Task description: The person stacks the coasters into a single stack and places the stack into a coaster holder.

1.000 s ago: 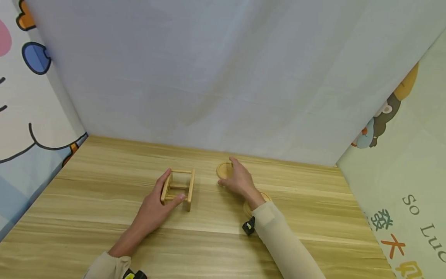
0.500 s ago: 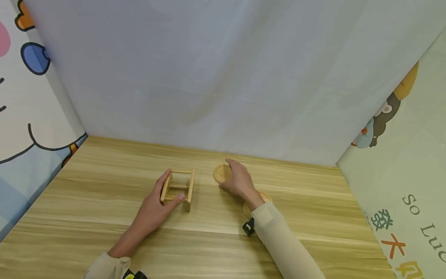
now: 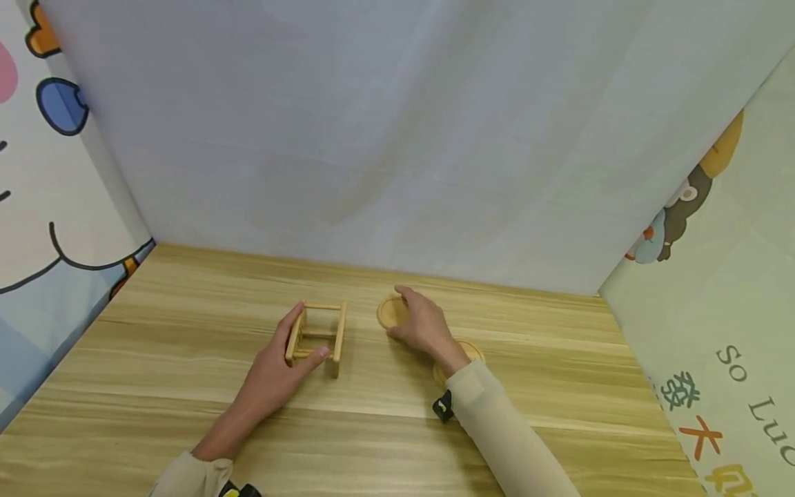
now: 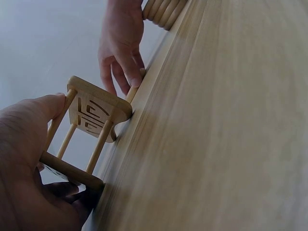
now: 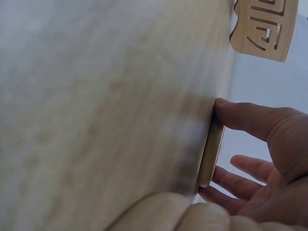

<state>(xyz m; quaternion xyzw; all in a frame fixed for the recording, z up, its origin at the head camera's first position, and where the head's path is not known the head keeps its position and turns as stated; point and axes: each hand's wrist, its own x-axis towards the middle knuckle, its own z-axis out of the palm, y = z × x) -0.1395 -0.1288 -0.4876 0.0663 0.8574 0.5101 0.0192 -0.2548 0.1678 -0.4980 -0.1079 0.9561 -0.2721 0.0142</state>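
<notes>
Fingers of the right hand (image 3: pixel 427 324) pinch a flat-lying round disc (image 3: pixel 391 313) by its rim, near the far edge of the table (image 3: pixel 559 359); toward the left edge, apart, stands the rack (image 3: pixel 340 335) that the left hand (image 3: pixel 273 373) grips.

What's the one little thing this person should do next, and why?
I'd probably lift the coaster slightly off the table: it appears to lie flat there, with the right hand's thumb and fingers at opposite edges, so a grip seems ready. The left hand holds the rack steady nearby.
</notes>
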